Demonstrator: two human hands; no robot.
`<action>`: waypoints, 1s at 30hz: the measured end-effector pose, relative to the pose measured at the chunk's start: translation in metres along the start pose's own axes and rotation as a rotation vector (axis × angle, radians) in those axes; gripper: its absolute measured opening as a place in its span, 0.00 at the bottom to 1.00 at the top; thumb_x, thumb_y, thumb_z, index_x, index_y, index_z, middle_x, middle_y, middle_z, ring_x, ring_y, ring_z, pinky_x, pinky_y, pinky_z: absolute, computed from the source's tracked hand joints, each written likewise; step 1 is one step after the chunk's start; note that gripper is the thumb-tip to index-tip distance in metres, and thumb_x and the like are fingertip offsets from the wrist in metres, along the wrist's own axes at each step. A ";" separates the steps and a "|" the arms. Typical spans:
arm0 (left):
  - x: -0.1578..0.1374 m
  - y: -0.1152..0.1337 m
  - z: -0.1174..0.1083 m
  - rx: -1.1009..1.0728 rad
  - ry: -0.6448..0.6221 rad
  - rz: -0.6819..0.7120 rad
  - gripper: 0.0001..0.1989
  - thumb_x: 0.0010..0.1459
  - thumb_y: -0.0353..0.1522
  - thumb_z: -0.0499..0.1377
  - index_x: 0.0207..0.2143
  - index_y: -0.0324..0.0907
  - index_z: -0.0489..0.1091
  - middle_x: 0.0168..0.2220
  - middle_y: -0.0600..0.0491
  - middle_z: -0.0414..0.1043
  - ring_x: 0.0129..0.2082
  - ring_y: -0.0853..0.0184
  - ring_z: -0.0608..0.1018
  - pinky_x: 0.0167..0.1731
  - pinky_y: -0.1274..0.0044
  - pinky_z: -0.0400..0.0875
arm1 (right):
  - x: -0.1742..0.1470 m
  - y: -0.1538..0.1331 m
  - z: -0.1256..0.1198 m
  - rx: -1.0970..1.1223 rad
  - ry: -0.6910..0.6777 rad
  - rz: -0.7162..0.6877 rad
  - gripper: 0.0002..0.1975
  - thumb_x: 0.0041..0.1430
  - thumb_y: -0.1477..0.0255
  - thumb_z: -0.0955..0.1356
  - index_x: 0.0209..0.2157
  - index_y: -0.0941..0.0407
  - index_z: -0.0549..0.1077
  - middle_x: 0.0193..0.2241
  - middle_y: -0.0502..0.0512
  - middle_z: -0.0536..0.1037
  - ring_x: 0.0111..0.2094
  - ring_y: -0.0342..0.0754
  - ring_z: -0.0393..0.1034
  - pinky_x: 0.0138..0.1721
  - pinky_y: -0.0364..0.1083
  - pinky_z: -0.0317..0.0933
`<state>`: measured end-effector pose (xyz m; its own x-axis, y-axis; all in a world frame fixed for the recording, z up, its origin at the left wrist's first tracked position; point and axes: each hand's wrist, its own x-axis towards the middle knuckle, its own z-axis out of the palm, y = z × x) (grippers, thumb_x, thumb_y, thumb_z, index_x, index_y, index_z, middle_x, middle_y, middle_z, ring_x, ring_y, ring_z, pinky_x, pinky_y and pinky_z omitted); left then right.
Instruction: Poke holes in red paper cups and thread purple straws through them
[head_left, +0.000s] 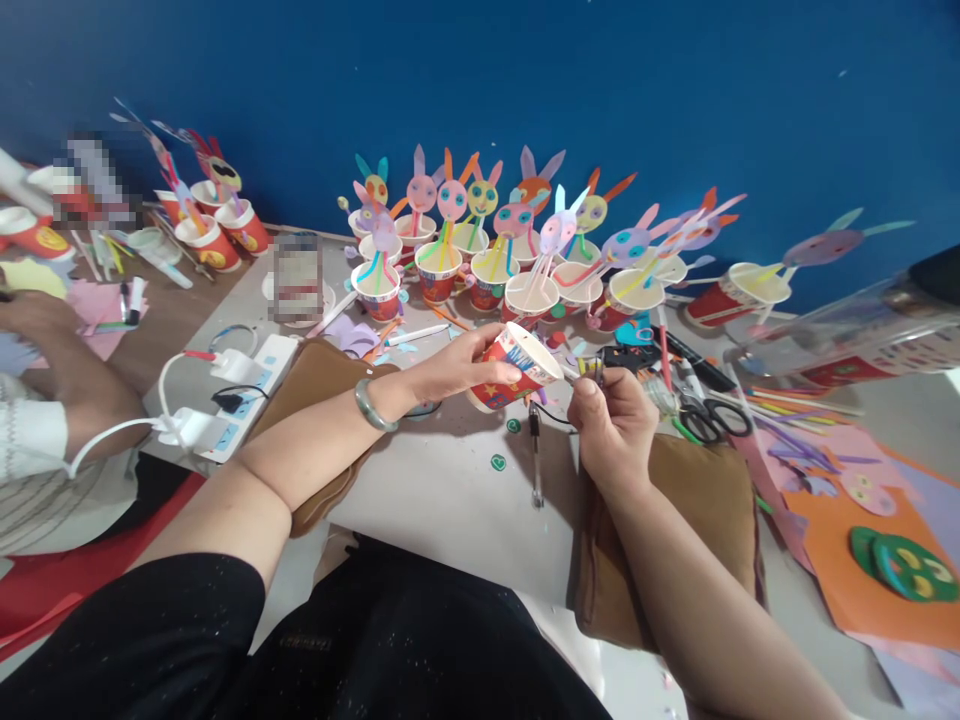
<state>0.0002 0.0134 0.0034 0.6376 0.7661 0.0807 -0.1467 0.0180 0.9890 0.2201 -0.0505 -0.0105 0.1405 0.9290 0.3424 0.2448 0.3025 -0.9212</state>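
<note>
My left hand (478, 362), a bangle on its wrist, grips a red patterned paper cup (504, 385) tilted on its side above the table. My right hand (616, 415) is closed, fingers pinched, just right of the cup. A small thin item seems to stick out between its fingertips and the cup, too small to name. Below the cup, a pen (535, 455) lies on the table, with a small round green piece (498, 463) beside it. Behind stand several paper cups (532, 295) carrying straws and paper rabbit heads.
Black scissors (712, 420), coloured straws (802, 405) and paper sheets (832, 540) lie to the right, beside a brown cushion (697, 490). A power strip (255, 395) with plugged-in chargers is at left. A large clear bottle (847, 330) leans in at right. Another person's arm (90, 370) is far left.
</note>
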 end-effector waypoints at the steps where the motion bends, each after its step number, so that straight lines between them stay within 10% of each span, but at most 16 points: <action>1: 0.001 -0.002 -0.002 0.067 0.016 0.052 0.27 0.53 0.44 0.69 0.50 0.41 0.69 0.48 0.46 0.79 0.45 0.62 0.81 0.44 0.72 0.76 | 0.000 0.000 -0.001 -0.007 -0.016 0.002 0.25 0.62 0.44 0.70 0.31 0.52 0.65 0.21 0.45 0.64 0.23 0.42 0.56 0.25 0.45 0.53; 9: 0.001 -0.003 -0.013 0.726 0.156 0.632 0.35 0.48 0.33 0.66 0.60 0.44 0.63 0.56 0.42 0.73 0.56 0.54 0.77 0.56 0.63 0.73 | 0.007 -0.011 -0.011 -0.208 -0.258 -0.025 0.29 0.62 0.40 0.66 0.29 0.53 0.66 0.21 0.47 0.63 0.24 0.43 0.55 0.27 0.45 0.51; 30: 0.000 -0.008 -0.017 1.238 -0.031 0.907 0.28 0.67 0.43 0.59 0.65 0.47 0.59 0.57 0.42 0.74 0.60 0.55 0.76 0.62 0.57 0.69 | 0.021 -0.019 -0.026 -0.457 -0.735 -0.117 0.24 0.71 0.52 0.63 0.26 0.54 0.68 0.19 0.45 0.65 0.21 0.41 0.58 0.26 0.45 0.51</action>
<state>-0.0113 0.0247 -0.0070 0.7011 0.2099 0.6815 0.2085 -0.9743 0.0855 0.2428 -0.0420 0.0195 -0.5250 0.8474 0.0790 0.6019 0.4353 -0.6695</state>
